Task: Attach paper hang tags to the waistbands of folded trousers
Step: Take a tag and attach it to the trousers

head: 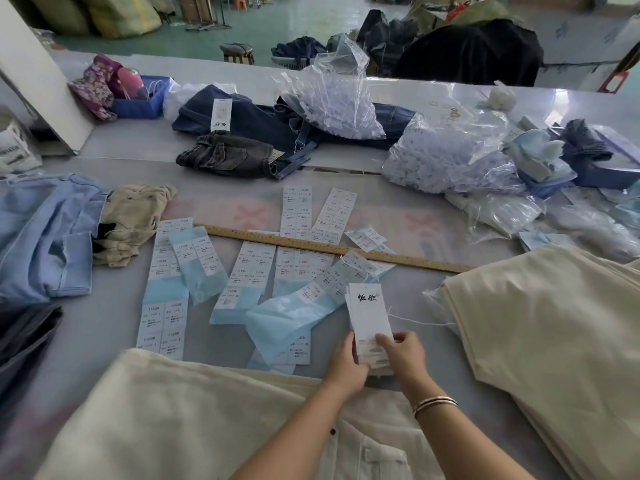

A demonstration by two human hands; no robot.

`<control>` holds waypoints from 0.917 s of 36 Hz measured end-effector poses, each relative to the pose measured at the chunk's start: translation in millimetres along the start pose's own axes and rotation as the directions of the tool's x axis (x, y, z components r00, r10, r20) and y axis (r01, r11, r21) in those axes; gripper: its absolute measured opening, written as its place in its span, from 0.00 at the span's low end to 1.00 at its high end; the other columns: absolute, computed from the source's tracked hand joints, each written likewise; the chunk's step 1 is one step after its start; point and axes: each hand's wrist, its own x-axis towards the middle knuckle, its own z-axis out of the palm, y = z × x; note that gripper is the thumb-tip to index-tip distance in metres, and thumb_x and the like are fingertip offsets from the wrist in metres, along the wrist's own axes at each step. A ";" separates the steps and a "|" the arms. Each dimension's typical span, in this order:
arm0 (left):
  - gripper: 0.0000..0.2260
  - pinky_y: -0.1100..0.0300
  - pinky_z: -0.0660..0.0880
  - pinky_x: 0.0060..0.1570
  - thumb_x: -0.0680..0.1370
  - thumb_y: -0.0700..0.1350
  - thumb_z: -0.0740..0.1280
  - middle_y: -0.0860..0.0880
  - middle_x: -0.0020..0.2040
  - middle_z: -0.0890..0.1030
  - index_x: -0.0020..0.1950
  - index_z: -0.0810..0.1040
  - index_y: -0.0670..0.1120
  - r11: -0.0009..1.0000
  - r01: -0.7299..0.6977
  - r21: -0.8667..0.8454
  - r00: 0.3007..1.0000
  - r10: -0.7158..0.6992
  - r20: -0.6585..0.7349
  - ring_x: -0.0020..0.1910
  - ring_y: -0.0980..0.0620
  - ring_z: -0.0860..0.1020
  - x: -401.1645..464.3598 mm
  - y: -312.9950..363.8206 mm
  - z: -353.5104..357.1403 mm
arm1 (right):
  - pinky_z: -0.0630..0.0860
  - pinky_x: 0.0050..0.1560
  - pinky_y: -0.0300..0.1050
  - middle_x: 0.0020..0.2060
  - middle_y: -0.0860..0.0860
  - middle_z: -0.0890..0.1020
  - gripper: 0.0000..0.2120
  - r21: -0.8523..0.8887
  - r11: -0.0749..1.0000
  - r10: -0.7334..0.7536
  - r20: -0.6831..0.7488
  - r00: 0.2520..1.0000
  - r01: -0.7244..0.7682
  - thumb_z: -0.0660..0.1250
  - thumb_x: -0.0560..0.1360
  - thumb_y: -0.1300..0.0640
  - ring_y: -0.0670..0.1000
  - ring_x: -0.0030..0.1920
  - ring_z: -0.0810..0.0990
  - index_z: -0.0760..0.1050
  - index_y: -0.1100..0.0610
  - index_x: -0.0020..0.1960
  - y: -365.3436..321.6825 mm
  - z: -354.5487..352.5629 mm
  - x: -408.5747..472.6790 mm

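Observation:
A small stack of white paper hang tags (367, 313) with black characters stands upright over the table, a white string trailing off to its right. My left hand (348, 363) grips the stack's lower left edge. My right hand (403, 355) pinches its lower right, thumb across the front. Cream folded trousers (194, 417) lie across the near edge below my forearms, with a dark button and waistband showing. A tall pile of cream folded trousers (540, 327) sits at the right.
Several sheets of size stickers (166, 282) on blue backing are spread over the table's middle. A wooden ruler (311, 245) lies across them. Blue and khaki garments sit left, dark jeans (225, 155) behind, and clear bags of plastic fasteners (446, 157) at the back right.

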 end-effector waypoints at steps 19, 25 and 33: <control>0.26 0.56 0.70 0.65 0.77 0.37 0.64 0.46 0.67 0.75 0.74 0.64 0.48 0.998 -0.055 -0.016 0.986 0.056 0.154 0.65 0.48 0.73 3.0 19.9 8.1 | 0.67 0.44 0.44 0.50 0.57 0.82 0.14 -0.422 0.881 -0.297 -0.143 0.944 0.213 0.61 0.79 0.48 0.58 0.52 0.79 0.82 0.53 0.55 1.1 -54.8 5.6; 0.17 0.73 0.70 0.50 0.79 0.54 0.64 0.53 0.64 0.77 0.66 0.73 0.51 0.944 -0.019 -0.331 0.999 0.034 0.039 0.56 0.62 0.75 -12.4 15.3 -24.4 | 0.67 0.34 0.36 0.32 0.50 0.77 0.09 0.201 0.853 -0.419 -0.284 0.862 0.481 0.65 0.77 0.62 0.48 0.35 0.73 0.81 0.60 0.40 -21.7 -58.3 -24.0; 0.17 0.59 0.78 0.40 0.75 0.54 0.66 0.46 0.48 0.85 0.58 0.78 0.45 0.748 0.049 -0.662 0.997 -0.076 -0.012 0.44 0.51 0.83 -41.8 10.7 -99.0 | 0.72 0.35 0.38 0.29 0.47 0.81 0.10 0.302 0.901 -0.400 0.307 0.863 0.310 0.67 0.75 0.66 0.46 0.32 0.76 0.79 0.56 0.37 -21.9 21.0 -94.5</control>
